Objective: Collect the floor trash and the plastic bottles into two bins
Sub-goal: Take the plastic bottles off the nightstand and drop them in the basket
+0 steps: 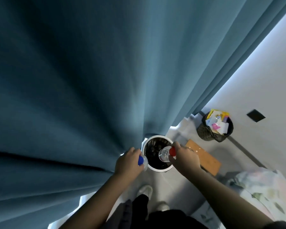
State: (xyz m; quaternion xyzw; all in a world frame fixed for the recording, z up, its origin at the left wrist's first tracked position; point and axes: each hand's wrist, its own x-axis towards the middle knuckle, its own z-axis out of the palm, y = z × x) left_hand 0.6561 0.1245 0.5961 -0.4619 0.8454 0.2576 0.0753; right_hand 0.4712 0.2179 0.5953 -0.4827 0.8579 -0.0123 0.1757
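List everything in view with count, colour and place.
curtain: 1, blue, left and top
white bin: 1, white, dark inside, floor centre
mesh bin: 1, black, right, by wall
paper trash: several, mixed colours, in mesh bin
blue-capped bottle: 1, clear, at white bin's left rim
red-capped bottle: 1, clear, over white bin's opening
board: 1, brown, floor right of white bin
bedding: 1, pale floral, lower right
shoes: 2, white, bottom centre
left hand: 1, grips blue-capped bottle
right hand: 1, grips red-capped bottle

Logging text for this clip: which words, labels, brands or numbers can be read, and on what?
None can be read.
Coloured wrappers in the black bin: print too blurred.
Red-capped bottle, right hand, and blue-capped bottle, left hand: no label visible.
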